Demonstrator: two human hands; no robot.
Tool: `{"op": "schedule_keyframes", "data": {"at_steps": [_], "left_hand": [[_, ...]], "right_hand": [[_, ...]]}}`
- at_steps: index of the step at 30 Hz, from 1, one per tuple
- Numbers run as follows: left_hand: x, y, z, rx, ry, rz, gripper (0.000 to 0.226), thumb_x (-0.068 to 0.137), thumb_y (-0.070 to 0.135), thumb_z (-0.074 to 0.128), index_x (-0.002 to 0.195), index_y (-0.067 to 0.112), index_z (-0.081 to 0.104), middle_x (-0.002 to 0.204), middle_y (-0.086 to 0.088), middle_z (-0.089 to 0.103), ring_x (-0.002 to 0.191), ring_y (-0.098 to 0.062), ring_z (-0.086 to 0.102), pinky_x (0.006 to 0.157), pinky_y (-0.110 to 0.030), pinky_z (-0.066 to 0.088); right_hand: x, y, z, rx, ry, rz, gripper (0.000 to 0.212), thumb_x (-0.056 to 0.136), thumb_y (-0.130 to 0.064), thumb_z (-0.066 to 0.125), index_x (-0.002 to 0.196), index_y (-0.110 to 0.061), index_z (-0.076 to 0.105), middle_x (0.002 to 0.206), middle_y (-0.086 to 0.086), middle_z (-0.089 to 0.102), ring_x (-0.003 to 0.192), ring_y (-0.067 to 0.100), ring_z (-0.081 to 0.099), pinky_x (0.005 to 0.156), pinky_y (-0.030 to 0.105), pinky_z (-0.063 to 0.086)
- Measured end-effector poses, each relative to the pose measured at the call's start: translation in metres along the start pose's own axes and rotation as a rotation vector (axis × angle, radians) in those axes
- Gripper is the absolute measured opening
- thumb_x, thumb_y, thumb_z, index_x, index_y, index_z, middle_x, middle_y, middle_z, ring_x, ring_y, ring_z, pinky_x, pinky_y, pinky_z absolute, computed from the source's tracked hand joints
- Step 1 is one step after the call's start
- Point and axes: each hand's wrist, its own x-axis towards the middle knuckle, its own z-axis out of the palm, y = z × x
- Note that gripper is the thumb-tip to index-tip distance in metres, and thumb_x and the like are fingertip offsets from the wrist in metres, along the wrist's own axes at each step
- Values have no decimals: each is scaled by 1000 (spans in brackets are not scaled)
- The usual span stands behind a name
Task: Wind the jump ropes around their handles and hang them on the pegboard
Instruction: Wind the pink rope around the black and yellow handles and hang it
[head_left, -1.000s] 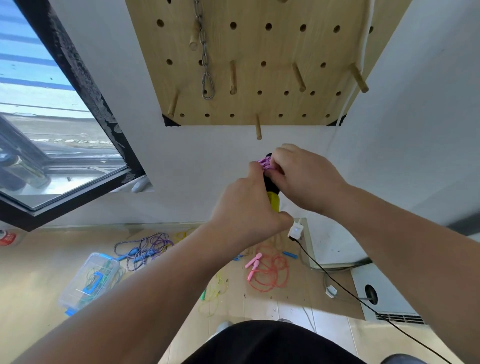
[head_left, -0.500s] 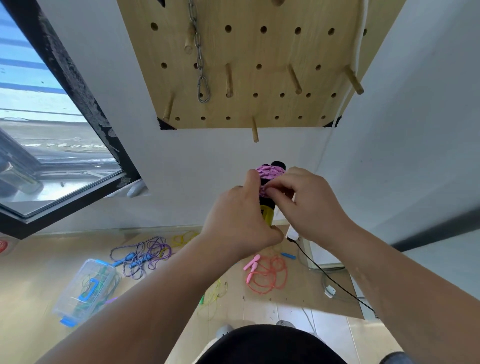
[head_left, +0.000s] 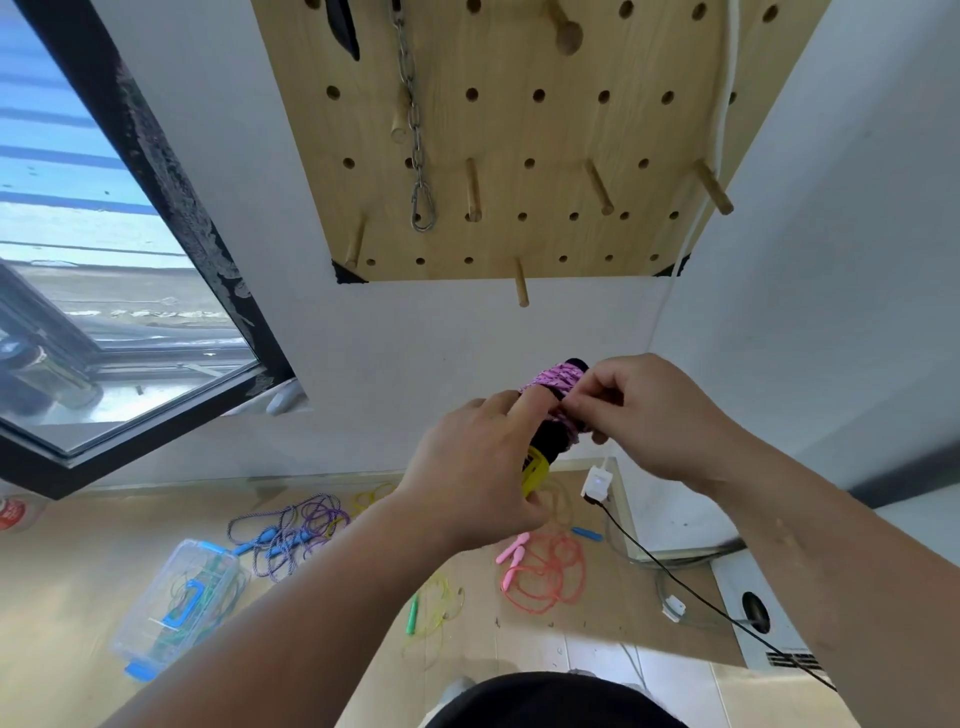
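My left hand (head_left: 475, 467) grips the black and yellow handles (head_left: 540, 462) of a jump rope, held upright below the pegboard. Pink rope (head_left: 556, 378) is wound in a thick band round the top of the handles. My right hand (head_left: 649, 415) pinches the pink rope at the right side of the bundle. The wooden pegboard (head_left: 519, 130) hangs on the wall above, with several bare wooden pegs; the lowest peg (head_left: 521, 286) sticks out just above the bundle.
A metal chain with a carabiner (head_left: 415, 156) hangs on the pegboard. On the floor lie a purple-blue rope (head_left: 291, 530), a pink-orange rope (head_left: 545, 571), a yellow-green rope (head_left: 431, 608) and a clear plastic box (head_left: 176, 603). A window (head_left: 104, 260) is at left, and a black cable (head_left: 675, 577) at right.
Both hands and the wound bundle sank lower, away from the pegboard. My right hand shifted from covering the top of the bundle to pinching the rope at its right side.
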Motion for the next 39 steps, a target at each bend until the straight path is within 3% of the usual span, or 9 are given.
{"op": "schedule_keyframes", "data": {"at_steps": [4, 9, 13, 15, 18, 23, 28, 31, 39], "left_hand": [[1, -15, -10, -9, -26, 64, 93, 66, 37, 70, 146, 43, 23, 124, 13, 57, 101, -15, 54, 77, -24, 43], [9, -34, -27, 48, 42, 84, 103, 67, 40, 70, 154, 46, 15, 144, 19, 48, 117, -13, 51, 93, -25, 41], [19, -56, -39, 149, 129, 124, 105, 61, 30, 69, 152, 46, 18, 139, 22, 54, 111, -13, 54, 91, -31, 38], [24, -64, -43, 153, 184, 110, 106, 60, 29, 71, 152, 45, 21, 135, 21, 57, 108, -12, 55, 90, -32, 43], [37, -66, -48, 213, 283, 70, 103, 57, 31, 75, 149, 42, 29, 127, 21, 60, 104, -10, 56, 88, -32, 48], [68, -63, -47, 183, 392, -135, 81, 60, 28, 68, 136, 42, 44, 119, 20, 61, 110, -16, 57, 90, -37, 42], [72, -72, -43, 22, 231, -334, 79, 67, 51, 54, 144, 45, 38, 131, 26, 49, 125, -6, 40, 102, -32, 29], [72, -91, -38, -209, 213, -529, 56, 84, 55, 45, 139, 44, 50, 125, 21, 56, 119, -6, 49, 102, -36, 41], [72, -157, -39, -281, 22, -679, 48, 83, 61, 71, 119, 31, 58, 96, 7, 71, 86, -11, 68, 82, -36, 58]], "right_hand": [[3, -16, -3, -227, -99, -17, 37, 103, -29, 46, 73, -9, 55, 70, 7, 58, 61, 22, 49, 58, 38, 40], [14, -39, -7, -347, -81, -95, 29, 94, -32, 58, 70, -17, 50, 67, -2, 51, 60, 12, 41, 56, 28, 32], [29, -49, -21, -316, 86, -323, 26, 94, -40, 64, 74, -32, 49, 91, -15, 53, 98, 6, 43, 85, 24, 34], [40, -50, -26, -77, 21, -320, 21, 96, -34, 63, 80, -25, 54, 99, -13, 61, 104, 10, 51, 90, 26, 44], [62, -48, -17, 467, -11, -208, 20, 100, -21, 60, 84, -11, 54, 89, 5, 66, 76, 17, 61, 63, 32, 53], [112, -40, 9, 710, 94, -176, 25, 97, -21, 66, 76, -17, 52, 69, -4, 53, 67, 16, 51, 59, 37, 46], [158, -19, 31, 694, -12, -235, 21, 95, -19, 69, 79, -15, 55, 67, -10, 54, 64, 6, 51, 61, 22, 45], [179, -12, 47, 648, -160, -295, 16, 94, -18, 70, 82, -15, 60, 71, -8, 58, 67, 5, 55, 64, 20, 47], [230, -36, 98, 637, -232, -293, 14, 89, -17, 75, 79, -12, 67, 72, -4, 64, 69, 9, 60, 66, 27, 53]]}}
